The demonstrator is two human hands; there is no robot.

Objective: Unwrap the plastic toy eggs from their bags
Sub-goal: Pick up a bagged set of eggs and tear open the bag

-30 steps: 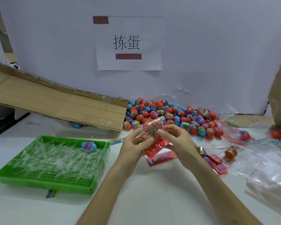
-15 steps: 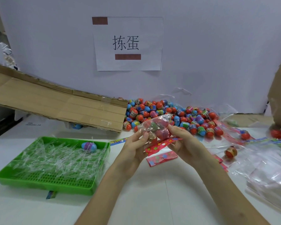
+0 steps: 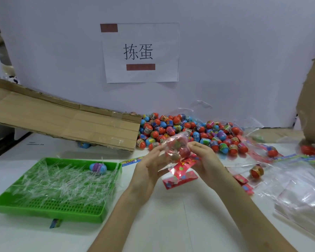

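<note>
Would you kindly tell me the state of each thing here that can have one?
bag of eggs: held up, eggs inside.
left hand: pinches the bag.
right hand: grips the bag.
green tray: holds clear wrappers and one blue egg.
egg pile: loose, heaped.
clear bags: lying flat, stacked.
</note>
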